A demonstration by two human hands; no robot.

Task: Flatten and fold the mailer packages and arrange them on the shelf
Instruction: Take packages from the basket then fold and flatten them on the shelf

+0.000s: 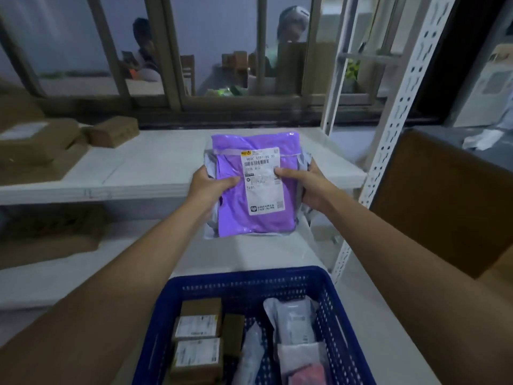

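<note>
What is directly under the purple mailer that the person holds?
A grey mailer lies under the purple mailer; only its edges show at both sides and the bottom. Its label and middle are covered.

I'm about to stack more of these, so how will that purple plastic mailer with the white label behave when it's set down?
The purple plastic mailer is probably soft and floppy: it wrinkles and its edges sag. It looks light, since the left hand and right hand hold it by the edges. Its glossy film may slide.
</note>
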